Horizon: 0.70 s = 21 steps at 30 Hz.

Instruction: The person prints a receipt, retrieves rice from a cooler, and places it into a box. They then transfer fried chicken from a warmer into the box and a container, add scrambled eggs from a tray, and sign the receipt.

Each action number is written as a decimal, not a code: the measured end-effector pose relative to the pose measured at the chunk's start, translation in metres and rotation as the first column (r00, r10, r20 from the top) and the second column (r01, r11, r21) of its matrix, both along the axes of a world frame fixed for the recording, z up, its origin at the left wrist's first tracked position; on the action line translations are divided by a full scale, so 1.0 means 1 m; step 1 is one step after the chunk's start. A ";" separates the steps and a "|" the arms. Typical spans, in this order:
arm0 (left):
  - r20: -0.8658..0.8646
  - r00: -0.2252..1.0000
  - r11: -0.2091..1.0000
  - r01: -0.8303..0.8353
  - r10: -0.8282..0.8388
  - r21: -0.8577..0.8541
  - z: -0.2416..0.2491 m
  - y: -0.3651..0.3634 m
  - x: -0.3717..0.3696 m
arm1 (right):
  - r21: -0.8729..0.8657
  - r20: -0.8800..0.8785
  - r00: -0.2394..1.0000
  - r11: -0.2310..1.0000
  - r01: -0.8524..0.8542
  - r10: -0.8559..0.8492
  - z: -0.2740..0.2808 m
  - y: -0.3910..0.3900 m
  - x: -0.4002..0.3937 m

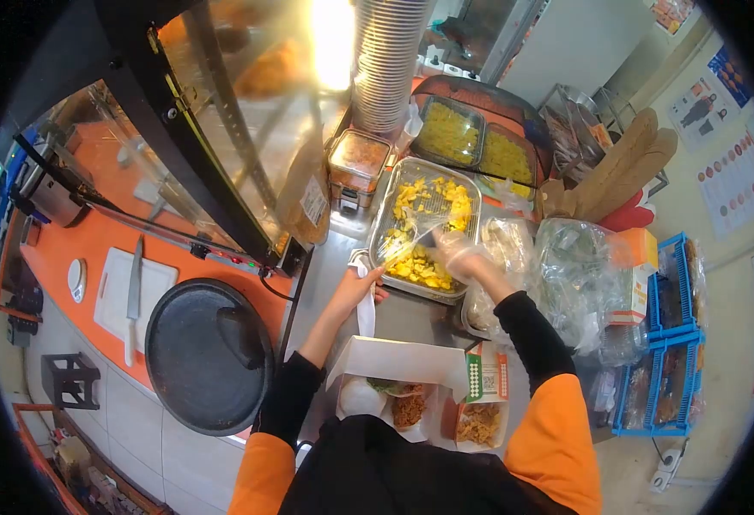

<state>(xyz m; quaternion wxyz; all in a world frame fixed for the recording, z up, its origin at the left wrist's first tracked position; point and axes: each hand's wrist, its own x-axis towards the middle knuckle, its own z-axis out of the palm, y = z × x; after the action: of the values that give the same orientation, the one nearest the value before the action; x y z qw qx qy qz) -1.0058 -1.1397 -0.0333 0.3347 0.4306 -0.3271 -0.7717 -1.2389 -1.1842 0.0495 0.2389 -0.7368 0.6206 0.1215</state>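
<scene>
A clear-sided tray (471, 199) of yellow, scrambled-egg-like pieces (424, 268) stands on the metal counter. My right hand (463, 257), in a thin clear plastic glove, reaches over the tray's right side with its fingers drawn together above the yellow pieces. I cannot tell what it pinches, as clear film blurs the fingertips. At the tray's near left corner, my bare left hand (358, 290) is closed around a white cloth-like strip (366, 316). Closer to me sit an open white box (403, 360) with rice and fried chicken and a smaller carton (482, 421) of fried pieces.
Two dark trays (450, 129) of yellow food stand behind, beside stacked cups (390, 64) and a lidded container (360, 159). Plastic bags (574, 266) and blue baskets (673, 343) lie right. Left are a glass warmer (248, 112), a black round pan (192, 369) and a knife (135, 292) on a white board (112, 292).
</scene>
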 end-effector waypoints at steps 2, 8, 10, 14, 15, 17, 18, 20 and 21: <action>0.011 1.000 1.000 -0.014 0.014 -0.003 -0.001 -0.001 -0.002 | 0.018 0.016 0.998 0.998 0.059 -0.060 0.004 0.003 0.007; -0.015 1.000 1.000 -0.018 0.018 0.003 0.003 -0.005 -0.001 | -0.076 0.099 0.977 0.978 0.197 -0.189 -0.007 -0.001 -0.010; -0.027 0.999 1.000 -0.018 0.018 0.018 0.000 -0.005 -0.001 | 0.026 0.014 0.971 0.971 0.239 -0.239 0.000 -0.007 -0.007; -0.024 1.000 1.000 0.002 -0.002 0.006 0.001 -0.007 0.002 | 0.006 0.009 0.996 0.996 0.085 -0.085 0.021 0.003 0.014; -0.027 1.000 1.000 0.005 -0.005 0.005 0.000 -0.007 0.002 | 0.001 0.003 0.999 0.999 0.046 -0.046 0.034 0.008 0.023; -0.037 0.999 1.000 0.000 0.000 0.010 -0.001 -0.006 0.001 | 0.027 -0.098 0.972 0.977 -0.214 0.215 0.024 0.005 0.019; -0.044 0.999 1.000 -0.007 0.008 0.017 -0.001 -0.006 -0.001 | 0.050 -0.145 0.929 0.940 -0.338 0.341 0.022 0.005 0.018; -0.053 0.999 1.000 -0.012 0.013 0.021 0.001 -0.007 -0.001 | 0.052 -0.164 0.943 0.957 -0.286 0.291 0.014 0.010 0.018; -0.055 0.998 1.000 -0.010 0.011 0.018 0.003 -0.008 0.000 | 0.013 -0.146 0.948 0.959 -0.284 0.282 0.008 0.011 0.016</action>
<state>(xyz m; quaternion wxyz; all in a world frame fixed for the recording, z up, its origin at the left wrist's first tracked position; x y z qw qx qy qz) -1.0061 -1.1473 -0.0306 0.3438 0.4139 -0.3087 -0.7843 -1.2227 -1.1730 0.0574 0.1698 -0.8083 0.5249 0.2056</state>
